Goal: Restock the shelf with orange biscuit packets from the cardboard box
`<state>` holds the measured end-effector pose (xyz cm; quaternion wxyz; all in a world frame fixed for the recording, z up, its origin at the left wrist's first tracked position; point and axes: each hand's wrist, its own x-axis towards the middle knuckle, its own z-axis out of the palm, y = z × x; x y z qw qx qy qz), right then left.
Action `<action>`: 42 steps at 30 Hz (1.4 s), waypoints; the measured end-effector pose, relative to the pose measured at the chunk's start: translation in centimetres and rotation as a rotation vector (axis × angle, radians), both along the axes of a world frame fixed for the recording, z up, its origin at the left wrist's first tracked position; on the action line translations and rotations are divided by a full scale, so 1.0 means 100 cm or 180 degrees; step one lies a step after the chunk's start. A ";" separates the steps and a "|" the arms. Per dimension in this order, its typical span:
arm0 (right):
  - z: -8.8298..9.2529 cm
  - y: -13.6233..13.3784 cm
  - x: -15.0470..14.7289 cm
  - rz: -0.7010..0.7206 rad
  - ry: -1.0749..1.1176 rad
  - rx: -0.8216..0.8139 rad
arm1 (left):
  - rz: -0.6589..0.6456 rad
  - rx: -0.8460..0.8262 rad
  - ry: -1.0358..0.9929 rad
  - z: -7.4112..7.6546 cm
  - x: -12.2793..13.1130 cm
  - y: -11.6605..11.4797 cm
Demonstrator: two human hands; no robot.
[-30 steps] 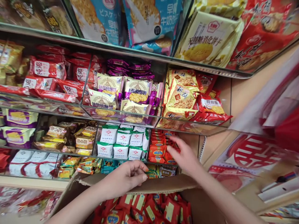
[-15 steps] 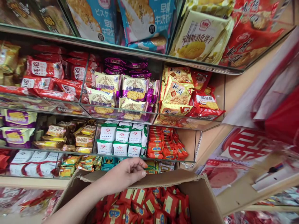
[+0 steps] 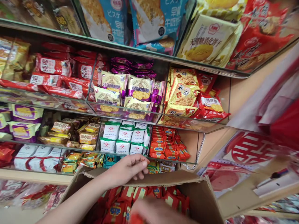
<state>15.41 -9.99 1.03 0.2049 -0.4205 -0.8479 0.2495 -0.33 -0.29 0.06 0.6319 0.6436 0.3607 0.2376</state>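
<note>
Red wrapped snack packets (image 3: 114, 213) lie jumbled in the cardboard box (image 3: 204, 194), around the nearer right hand (image 3: 158, 211), whose blurred grip I cannot tell, and below the left hand (image 3: 130, 168), loosely half-open, apparently empty.

Left grip (image 3: 128, 169): bare, slim fingers (image 3: 136, 158), rounded thumb tip (image 3: 143, 164) | behind left grip: bare wrist (image 3: 107, 180) and smooth forearm (image 3: 77, 199), broadening away from the grip | right grip (image 3: 155, 211): bare, blurred, finer detail unreadable
</note>
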 end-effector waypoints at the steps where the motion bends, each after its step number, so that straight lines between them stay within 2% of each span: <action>1: 0.009 0.007 0.006 -0.0121 0.0016 0.0038 | 0.0046 -0.0137 -0.0134 0.001 0.000 0.000; 3: 0.022 0.026 0.012 -0.0561 0.0000 0.0193 | 0.0076 -0.0398 -0.0441 0.002 -0.001 0.001; 5: 0.025 0.046 0.011 -0.0997 -0.0123 0.0428 | 0.0050 -0.0448 -0.0649 0.003 -0.001 0.000; 6: 0.023 0.055 0.008 -0.1088 -0.0172 0.0489 | 0.0008 -0.0388 -0.0692 0.002 -0.001 -0.001; 8: 0.015 0.067 0.004 -0.0979 -0.0165 0.0450 | -0.0075 -0.0264 -0.0700 0.001 0.000 -0.002; 11: 0.001 0.073 0.006 -0.0780 0.0150 0.0039 | -0.0044 -0.0296 -0.0736 -0.002 0.001 -0.002; 14: -0.004 0.072 0.018 -0.0761 0.0696 -0.0685 | 0.0267 -0.0280 -0.0815 -0.003 0.003 0.000; 16: -0.005 0.072 0.026 -0.0845 0.0908 -0.0958 | 0.0470 -0.0220 -0.0819 -0.002 0.003 0.001; 17: -0.005 0.072 0.027 -0.0908 0.0927 -0.0912 | 0.0560 -0.0192 -0.0809 -0.001 0.003 0.001; 19: -0.006 0.072 0.027 -0.0976 0.0926 -0.0492 | 0.0668 -0.0224 -0.0814 0.002 0.002 0.001; 24: -0.013 0.071 0.017 -0.0424 0.0955 0.0835 | 0.0316 -0.1014 -0.0817 0.004 -0.002 0.000; 27: -0.017 0.068 0.014 -0.0528 0.0835 0.0990 | 0.0326 -0.0961 -0.1024 0.001 -0.004 0.001; 30: -0.019 0.065 0.015 -0.0626 0.1083 0.0560 | 0.0471 -0.0783 -0.1277 -0.002 -0.004 0.004; 34: -0.018 0.067 0.015 -0.0661 0.2280 -0.0233 | 0.0638 -0.0397 -0.1234 -0.002 -0.002 0.004; 39: -0.018 0.074 0.012 -0.1116 0.3128 -0.1220 | 0.0547 -0.0118 -0.1153 -0.002 -0.001 0.003; 42: -0.020 0.075 0.013 -0.1200 0.3470 -0.1414 | 0.0442 -0.0009 -0.1212 -0.004 -0.001 0.004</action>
